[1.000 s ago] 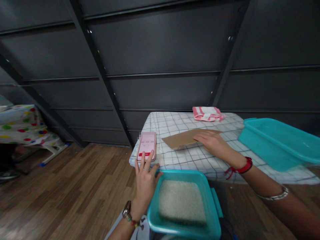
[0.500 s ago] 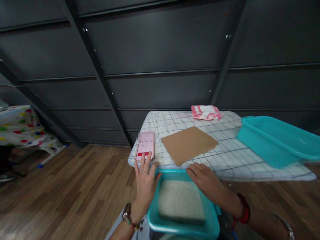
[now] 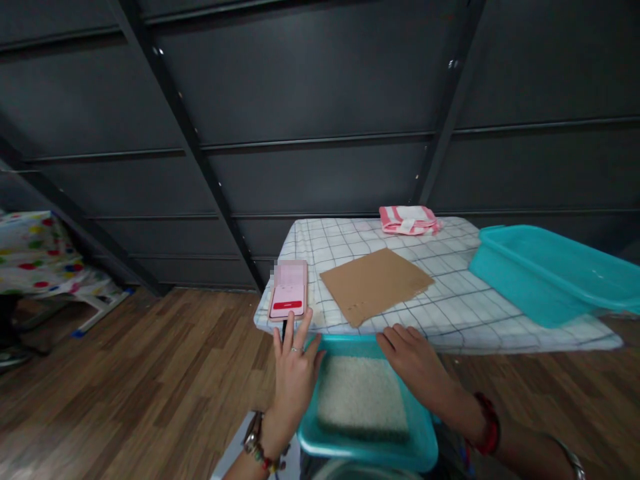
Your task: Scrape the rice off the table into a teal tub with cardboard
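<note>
A teal plastic bin (image 3: 430, 440) close to my body holds a layer of pale grains that look like rice (image 3: 361, 393). My left hand (image 3: 296, 370) is open, fingers spread, at the bin's far left corner. Its thumb is beside the rim, and its fingertips are just below the near end of a pink phone (image 3: 289, 290). The phone lies on the table with a red button on its screen. My right hand (image 3: 413, 360) is closed over the bin's far right rim, fingers curled; its fingertips are partly hidden.
A checked cloth covers the table (image 3: 345, 237). On it lie a brown cardboard sheet (image 3: 376, 285), a folded pink-and-white towel (image 3: 409, 220) and, at right, a second teal bin (image 3: 530, 287). A dark panelled wall (image 3: 310, 87) stands behind. Another table (image 3: 40, 257) with a dotted cover is far left.
My left hand has drawn back a little from the phone's screen, fingertips now below the red button. The large timer digits no longer show on the screen. My right hand stays on the rim.
</note>
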Demonstrator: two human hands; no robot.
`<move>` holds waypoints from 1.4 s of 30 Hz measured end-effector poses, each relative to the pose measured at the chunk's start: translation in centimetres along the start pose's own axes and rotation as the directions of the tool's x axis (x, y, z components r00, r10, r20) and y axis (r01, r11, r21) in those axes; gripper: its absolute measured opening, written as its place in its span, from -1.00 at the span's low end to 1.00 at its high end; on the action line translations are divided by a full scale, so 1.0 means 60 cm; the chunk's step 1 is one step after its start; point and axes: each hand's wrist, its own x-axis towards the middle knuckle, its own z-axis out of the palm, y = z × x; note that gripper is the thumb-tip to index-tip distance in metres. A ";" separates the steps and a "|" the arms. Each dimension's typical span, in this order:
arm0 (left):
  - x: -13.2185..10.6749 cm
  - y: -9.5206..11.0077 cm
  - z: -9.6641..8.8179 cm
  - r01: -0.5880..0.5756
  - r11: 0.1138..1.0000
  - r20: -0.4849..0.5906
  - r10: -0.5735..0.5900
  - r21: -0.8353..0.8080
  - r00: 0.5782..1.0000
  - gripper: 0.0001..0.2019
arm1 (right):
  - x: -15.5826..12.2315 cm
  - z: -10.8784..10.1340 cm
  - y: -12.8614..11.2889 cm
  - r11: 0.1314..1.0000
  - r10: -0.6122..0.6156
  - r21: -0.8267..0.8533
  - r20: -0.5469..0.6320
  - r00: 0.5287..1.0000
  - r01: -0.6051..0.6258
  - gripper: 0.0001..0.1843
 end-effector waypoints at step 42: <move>-0.027 -0.049 -0.021 0.130 0.991 0.005 -0.130 0.024 0.991 -0.83 | 0.019 0.004 -0.025 0.993 0.099 0.070 0.013 0.995 -0.100 -0.82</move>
